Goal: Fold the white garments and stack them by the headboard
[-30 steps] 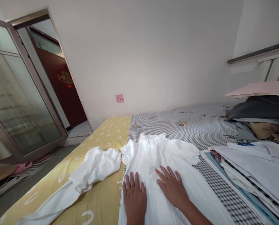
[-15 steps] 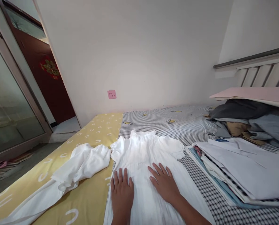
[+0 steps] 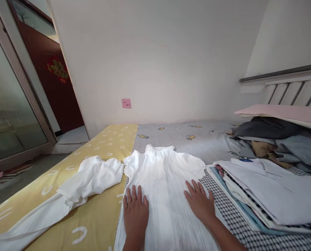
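Note:
A white short-sleeved dress (image 3: 165, 209) lies spread flat on the bed, its collar toward the wall and its lower part cut off by the frame. My left hand (image 3: 136, 212) rests flat on its left side, fingers stretched out. On its right side my right hand (image 3: 201, 204) lies with fingers spread, palm down near the edge. Neither hand grips anything. Another white garment (image 3: 95, 181), crumpled and long, lies on the yellow sheet (image 3: 103, 223) to the left of the dress.
A stack of folded clothes (image 3: 278, 195) sits on the checked sheet (image 3: 244, 223) at right. Behind it, dark and grey clothes (image 3: 270, 129) are piled under a pink board (image 3: 283, 111). A wall (image 3: 171, 62) with a pink note (image 3: 126, 103) bounds the bed's far side.
My right hand has slid right across the dress, from near its middle to its right edge. My left hand stays in place. The view has tilted slightly.

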A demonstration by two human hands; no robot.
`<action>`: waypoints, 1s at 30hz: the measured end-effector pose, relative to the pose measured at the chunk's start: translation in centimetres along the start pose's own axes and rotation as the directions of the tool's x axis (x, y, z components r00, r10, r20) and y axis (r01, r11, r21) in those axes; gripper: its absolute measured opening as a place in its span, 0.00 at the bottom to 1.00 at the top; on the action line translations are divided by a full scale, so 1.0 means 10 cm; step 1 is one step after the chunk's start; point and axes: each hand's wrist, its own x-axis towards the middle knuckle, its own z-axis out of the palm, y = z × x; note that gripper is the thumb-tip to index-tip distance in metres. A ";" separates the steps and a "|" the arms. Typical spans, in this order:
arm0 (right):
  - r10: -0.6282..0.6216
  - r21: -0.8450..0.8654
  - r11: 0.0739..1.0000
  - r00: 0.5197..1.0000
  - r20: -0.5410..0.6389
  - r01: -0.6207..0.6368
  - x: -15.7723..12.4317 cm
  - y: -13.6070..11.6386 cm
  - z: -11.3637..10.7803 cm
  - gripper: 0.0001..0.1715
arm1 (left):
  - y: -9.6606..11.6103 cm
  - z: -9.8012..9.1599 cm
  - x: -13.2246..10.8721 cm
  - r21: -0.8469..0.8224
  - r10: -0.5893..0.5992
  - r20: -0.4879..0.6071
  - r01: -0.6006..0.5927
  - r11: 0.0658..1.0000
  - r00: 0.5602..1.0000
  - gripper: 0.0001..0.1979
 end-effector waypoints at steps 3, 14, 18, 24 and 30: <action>0.056 -0.013 0.998 0.998 -0.032 -0.056 0.01 -0.26 -0.24 0.35 | 0.01 0.00 -0.01 0.055 0.012 -0.029 -0.010 0.998 0.999 0.25; -0.338 0.193 0.928 0.938 0.080 0.318 -0.01 -1.22 0.04 0.36 | 0.00 -0.02 0.00 0.087 0.032 0.002 -0.032 0.996 0.999 0.25; -0.323 0.194 0.933 0.943 0.079 0.303 0.04 -1.21 0.09 0.36 | 0.01 -0.04 0.00 0.087 0.034 0.001 -0.034 0.996 0.999 0.25; -0.314 0.178 0.937 0.948 0.047 0.301 0.00 -1.20 0.06 0.34 | 0.00 -0.03 -0.01 0.093 0.029 -0.005 -0.029 0.995 1.000 0.25; -0.304 0.180 0.939 0.952 0.041 0.292 -0.07 -1.17 0.07 0.33 | -0.01 0.01 -0.01 0.099 0.034 -0.042 -0.029 0.995 0.999 0.24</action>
